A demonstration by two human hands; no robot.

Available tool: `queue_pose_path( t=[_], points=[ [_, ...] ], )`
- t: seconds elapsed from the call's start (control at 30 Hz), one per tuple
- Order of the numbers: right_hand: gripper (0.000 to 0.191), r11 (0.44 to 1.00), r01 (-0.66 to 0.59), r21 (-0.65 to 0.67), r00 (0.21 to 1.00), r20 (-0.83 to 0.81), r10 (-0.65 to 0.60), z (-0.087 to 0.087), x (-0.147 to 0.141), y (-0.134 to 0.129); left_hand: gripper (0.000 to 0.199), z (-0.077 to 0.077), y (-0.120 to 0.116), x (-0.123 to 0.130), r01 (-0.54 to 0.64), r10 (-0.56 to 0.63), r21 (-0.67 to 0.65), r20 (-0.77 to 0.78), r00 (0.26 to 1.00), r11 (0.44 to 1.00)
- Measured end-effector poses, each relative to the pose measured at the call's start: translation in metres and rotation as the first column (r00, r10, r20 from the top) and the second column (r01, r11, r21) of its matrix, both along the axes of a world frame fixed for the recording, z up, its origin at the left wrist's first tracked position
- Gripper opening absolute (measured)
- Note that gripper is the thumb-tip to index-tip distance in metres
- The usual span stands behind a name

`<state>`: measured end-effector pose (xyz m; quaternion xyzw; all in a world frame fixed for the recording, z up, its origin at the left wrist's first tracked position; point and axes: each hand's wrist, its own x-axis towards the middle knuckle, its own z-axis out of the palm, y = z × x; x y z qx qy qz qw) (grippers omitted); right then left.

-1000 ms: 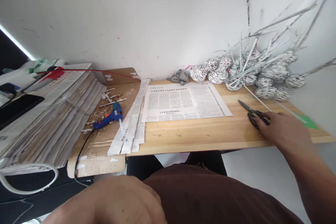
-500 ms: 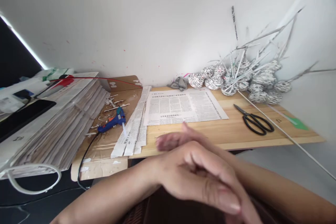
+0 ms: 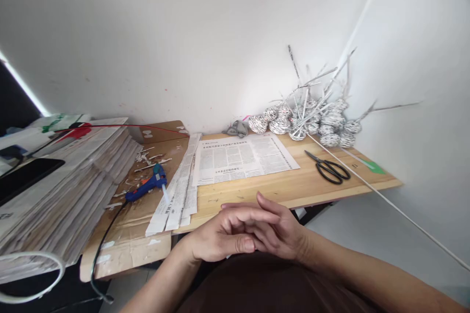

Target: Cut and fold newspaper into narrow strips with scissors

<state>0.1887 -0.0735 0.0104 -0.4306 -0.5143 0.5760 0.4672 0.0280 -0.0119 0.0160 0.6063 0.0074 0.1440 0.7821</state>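
Observation:
My left hand (image 3: 220, 232) and my right hand (image 3: 284, 230) rest against each other in front of my body, just off the table's front edge. The fingers overlap loosely, the left index finger and thumb stretched toward the right hand, the right thumb raised. No object shows in either hand; some right fingers are partly hidden. Beyond them a newspaper sheet (image 3: 235, 157) lies flat on the wooden table (image 3: 249, 193), with cut paper strips (image 3: 181, 190) on its left. Black-handled scissors (image 3: 328, 166) lie to the right, blades slightly apart.
At left stands a tall newspaper stack (image 3: 99, 156) bearing a phone (image 3: 31, 176). A blue glue gun (image 3: 147, 187) lies on cardboard (image 3: 128, 239) among scraps. Woven paper balls (image 3: 281, 124) with sticks crowd the back right, near a grey cloth (image 3: 237, 128). A long thin rod (image 3: 396, 210) crosses the right side.
My hands have come closer together, from crossed and blurred to resting with fingers overlapping. The view has shifted, so the table's objects appear further left and most sit lower.

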Motion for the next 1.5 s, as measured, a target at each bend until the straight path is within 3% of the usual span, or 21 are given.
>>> queue_pose_path(
  t=[0.03, 0.07, 0.1, 0.17, 0.2, 0.27, 0.33, 0.4, 0.43, 0.5, 0.63, 0.7, 0.87, 0.97, 1.07, 1.23, 1.4, 1.5],
  points=[
    [0.079, 0.999, 0.026, 0.042, 0.999, 0.026, -0.027, -0.001, 0.004, 0.001, 0.046, 0.000, 0.004, -0.005, -0.112, 0.121, 0.110, -0.077, 0.990, 0.988],
    [0.077, 0.993, 0.066, 0.096, 0.993, 0.089, -0.075, -0.003, 0.010, 0.002, 0.037, -0.002, 0.010, -0.011, -0.265, 0.301, 0.227, -0.141, 0.943, 0.937],
    [0.073, 0.982, 0.113, 0.154, 0.975, 0.175, -0.140, -0.005, 0.018, 0.002, 0.027, -0.004, 0.015, -0.018, -0.429, 0.500, 0.340, -0.159, 0.851, 0.837],
    [0.057, 0.943, 0.209, 0.259, 0.875, 0.382, -0.299, -0.007, 0.039, 0.002, 0.028, -0.010, 0.028, -0.032, -0.677, 0.810, 0.468, -0.173, 0.561, 0.568],
    [0.048, 0.928, 0.232, 0.291, 0.823, 0.450, -0.347, -0.008, 0.051, 0.002, 0.032, -0.013, 0.035, -0.039, -0.700, 0.871, 0.527, -0.201, 0.449, 0.482],
    [0.031, 0.901, 0.244, 0.359, 0.721, 0.554, -0.416, -0.009, 0.076, 0.003, 0.047, -0.016, 0.045, -0.054, -0.681, 0.966, 0.697, -0.071, 0.247, 0.225],
    [0.017, 0.877, 0.210, 0.433, 0.603, 0.649, -0.465, -0.011, 0.099, 0.008, 0.054, -0.018, 0.053, -0.064, -0.526, 0.964, 0.850, 0.162, 0.213, -0.027],
    [0.021, 0.865, 0.166, 0.474, 0.485, 0.724, -0.490, -0.012, 0.118, 0.018, 0.045, -0.021, 0.061, -0.070, -0.330, 0.895, 0.922, 0.313, 0.317, -0.205],
    [0.025, 0.865, 0.142, 0.481, 0.432, 0.756, -0.491, -0.014, 0.125, 0.024, 0.035, -0.024, 0.065, -0.070, -0.256, 0.860, 0.933, 0.339, 0.382, -0.254],
    [0.032, 0.875, 0.088, 0.476, 0.342, 0.811, -0.475, -0.016, 0.137, 0.038, 0.020, -0.032, 0.075, -0.068, -0.188, 0.810, 0.942, 0.334, 0.481, -0.276],
    [0.031, 0.900, -0.019, 0.435, 0.209, 0.882, -0.422, -0.017, 0.150, 0.062, 0.035, -0.048, 0.101, -0.061, -0.142, 0.808, 0.976, 0.217, 0.548, -0.165],
    [0.028, 0.908, -0.063, 0.413, 0.159, 0.903, -0.400, -0.017, 0.153, 0.070, 0.036, -0.052, 0.112, -0.059, -0.098, 0.806, 0.984, 0.178, 0.564, -0.148],
    [0.023, 0.907, -0.130, 0.400, 0.067, 0.917, -0.394, -0.016, 0.153, 0.077, 0.036, -0.050, 0.125, -0.055, -0.008, 0.740, 0.966, 0.204, 0.641, -0.259],
    [0.025, 0.890, -0.139, 0.434, 0.036, 0.901, -0.433, -0.017, 0.150, 0.078, 0.038, -0.049, 0.123, -0.049, -0.032, 0.703, 0.955, 0.239, 0.670, -0.294],
    [0.027, 0.857, -0.123, 0.500, 0.036, 0.866, -0.500, -0.020, 0.149, 0.076, 0.043, -0.049, 0.119, -0.043, -0.082, 0.683, 0.944, 0.288, 0.671, -0.318],
    [0.025, 0.773, -0.065, 0.631, 0.092, 0.775, -0.626, -0.026, 0.151, 0.065, 0.035, -0.048, 0.116, -0.041, -0.138, 0.645, 0.898, 0.401, 0.650, -0.419],
    [0.023, 0.735, -0.088, 0.672, 0.159, 0.738, -0.656, -0.031, 0.150, 0.047, 0.048, -0.041, 0.111, -0.037, -0.121, 0.629, 0.893, 0.396, 0.670, -0.433],
    [0.023, 0.737, -0.115, 0.666, 0.183, 0.743, -0.643, -0.032, 0.149, 0.037, 0.045, -0.040, 0.111, -0.036, -0.085, 0.594, 0.892, 0.363, 0.718, -0.444]
  ],
)
